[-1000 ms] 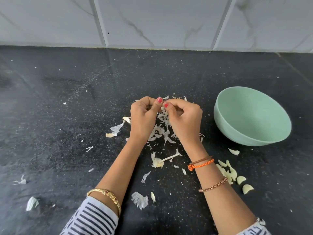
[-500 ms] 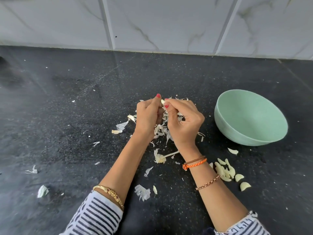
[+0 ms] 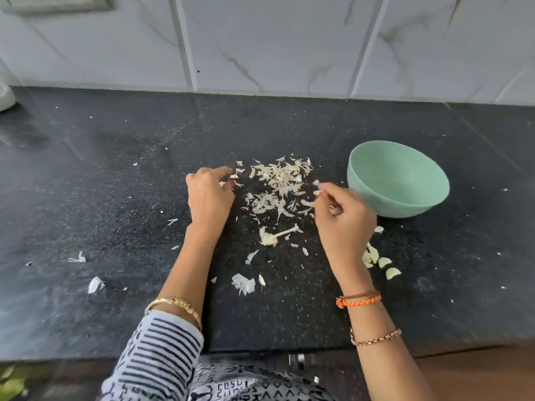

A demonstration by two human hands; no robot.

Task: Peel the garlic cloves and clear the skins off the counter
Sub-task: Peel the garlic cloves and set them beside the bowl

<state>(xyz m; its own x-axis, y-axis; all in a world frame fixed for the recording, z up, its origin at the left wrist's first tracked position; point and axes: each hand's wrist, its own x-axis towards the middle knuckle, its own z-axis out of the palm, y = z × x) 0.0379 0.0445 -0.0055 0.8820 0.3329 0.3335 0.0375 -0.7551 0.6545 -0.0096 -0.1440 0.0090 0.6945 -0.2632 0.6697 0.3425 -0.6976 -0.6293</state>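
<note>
Nearest the front edge of the tabletop (image 3: 86,175), a fanned scrap of skin (image 3: 243,283) lies between my forearms, with a few stray flakes toward the left edge. A little farther in sits the bare garlic stem (image 3: 273,237) with its root plate. To its right, partly behind my wrist, the peeled cloves (image 3: 385,263) lie grouped just short of the green bowl (image 3: 398,179), which stands toward the right edge and looks empty.

My right hand (image 3: 346,219) has its fingers curled, and thumb and forefinger pinch a small pale piece (image 3: 317,192); I cannot tell whether it is a clove or only skin. My left hand (image 3: 209,195) is curled with its fingertips at the left rim of the heap of skins (image 3: 279,188); it seems to pinch a flake, but that is not clear.

The heap lies mid-tabletop between my hands, and beyond it is bare black stone up to the tiled wall.

I judge the peeling to be near its end. To do it well, I should check the pinched piece for clinging skin, drop any clove beside the others, then sweep the light skins inward slowly so they do not scatter.
</note>
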